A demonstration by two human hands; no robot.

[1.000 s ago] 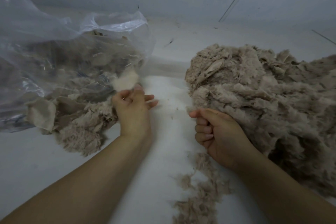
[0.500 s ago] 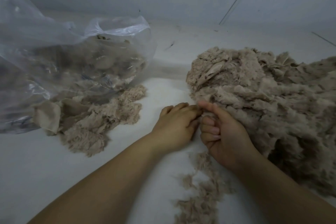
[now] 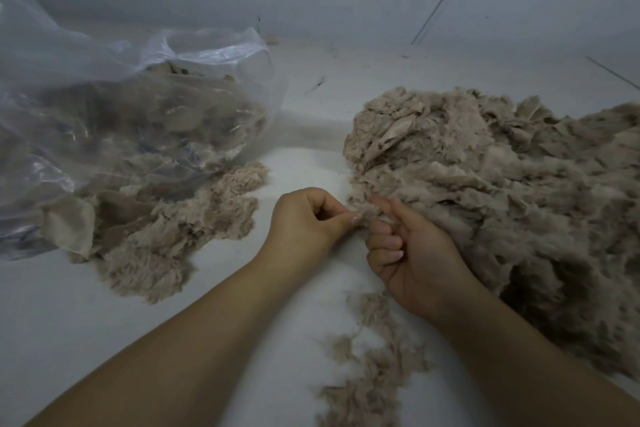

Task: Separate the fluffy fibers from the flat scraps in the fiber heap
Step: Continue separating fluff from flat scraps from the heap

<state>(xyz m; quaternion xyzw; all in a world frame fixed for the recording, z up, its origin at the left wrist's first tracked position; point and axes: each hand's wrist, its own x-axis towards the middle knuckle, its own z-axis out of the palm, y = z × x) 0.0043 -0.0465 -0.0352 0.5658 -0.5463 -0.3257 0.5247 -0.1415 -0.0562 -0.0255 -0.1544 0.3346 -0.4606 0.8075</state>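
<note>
A large beige fiber heap (image 3: 502, 191) covers the right side of the white surface, fluffy with a flat scrap (image 3: 398, 130) showing near its top left. At the heap's near left edge my left hand (image 3: 304, 222) pinches a small fiber tuft (image 3: 365, 213) between thumb and fingertips. My right hand (image 3: 412, 253) grips the same tuft from the right, fingers curled. On the left lies a sorted pile (image 3: 166, 236) of fluffy fibers and flat scraps, spilling from a clear plastic bag (image 3: 104, 107).
Loose fiber wisps (image 3: 374, 367) trail along the surface below my right wrist. A grey wall rises behind the white surface (image 3: 69, 340).
My left hand dropped a pale tuft by the bag, swung right to the heap's edge and now pinches fiber there. My right hand stayed at the heap.
</note>
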